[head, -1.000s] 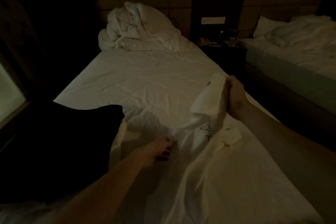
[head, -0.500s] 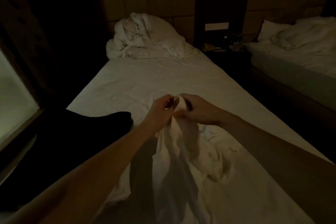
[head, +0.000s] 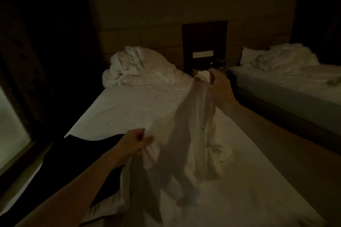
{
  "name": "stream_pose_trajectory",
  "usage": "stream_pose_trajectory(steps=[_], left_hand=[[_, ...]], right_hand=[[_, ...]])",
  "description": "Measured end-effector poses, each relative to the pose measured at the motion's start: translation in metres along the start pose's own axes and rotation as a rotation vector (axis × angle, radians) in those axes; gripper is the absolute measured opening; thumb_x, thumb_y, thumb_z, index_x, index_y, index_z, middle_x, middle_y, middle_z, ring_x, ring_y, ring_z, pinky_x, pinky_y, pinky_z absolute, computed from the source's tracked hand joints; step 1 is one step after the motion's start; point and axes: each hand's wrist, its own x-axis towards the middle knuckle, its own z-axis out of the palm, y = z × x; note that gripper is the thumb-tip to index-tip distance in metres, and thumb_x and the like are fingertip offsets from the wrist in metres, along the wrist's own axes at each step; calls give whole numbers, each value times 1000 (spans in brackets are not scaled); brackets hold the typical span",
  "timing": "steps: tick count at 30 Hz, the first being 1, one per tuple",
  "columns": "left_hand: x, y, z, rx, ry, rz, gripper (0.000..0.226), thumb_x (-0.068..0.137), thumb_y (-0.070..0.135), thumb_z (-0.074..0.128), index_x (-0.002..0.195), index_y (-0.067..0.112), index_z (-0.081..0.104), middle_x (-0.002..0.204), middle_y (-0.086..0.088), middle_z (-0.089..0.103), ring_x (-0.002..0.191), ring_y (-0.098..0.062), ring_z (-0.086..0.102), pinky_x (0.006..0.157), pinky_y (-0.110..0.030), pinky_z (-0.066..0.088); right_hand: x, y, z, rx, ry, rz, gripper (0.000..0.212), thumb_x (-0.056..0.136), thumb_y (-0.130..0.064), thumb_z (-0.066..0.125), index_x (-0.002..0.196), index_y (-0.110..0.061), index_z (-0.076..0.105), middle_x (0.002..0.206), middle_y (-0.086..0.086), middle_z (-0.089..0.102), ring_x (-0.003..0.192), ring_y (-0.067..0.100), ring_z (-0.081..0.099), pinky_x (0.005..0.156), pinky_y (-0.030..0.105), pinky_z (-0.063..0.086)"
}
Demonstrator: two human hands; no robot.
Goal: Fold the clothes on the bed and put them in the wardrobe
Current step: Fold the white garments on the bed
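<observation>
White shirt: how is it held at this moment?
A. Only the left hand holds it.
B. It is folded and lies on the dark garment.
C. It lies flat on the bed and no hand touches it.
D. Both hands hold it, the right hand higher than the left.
D: the right hand grips the top of the white shirt and lifts it, while the left hand grips its edge lower, just above the bed.
</observation>
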Motion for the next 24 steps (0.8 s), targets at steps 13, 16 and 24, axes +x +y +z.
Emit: stream_pose_trajectory(steps=[13,16,24], left_hand=[[-47,165,-79,-345,569,247,13,91,33,65,83,25,72,92,-5,67,85,-17,61,76,-33,50],[-64,201,-85,-276,633,321,22,89,34,66,86,13,72,83,-4,63,72,-10,56,64,-22,45],[-114,296,-115,-84,887,595,25,87,44,66,77,22,69,71,3,63,63,-4,54,57,-20,42]], right_hand=[[-11,-69,-123,-133,-200,-94,24,90,-35,65,86,-11,66,81,11,65,72,23,63,60,30,50],[-12,-95,-144,-121,-117,-144,17,94,-30,61,85,-16,61,77,0,60,69,14,57,58,23,43],[0,-165,-191,-75,85,-261,18,100,-31,50,94,-17,58,83,-5,54,71,6,51,59,21,42]])
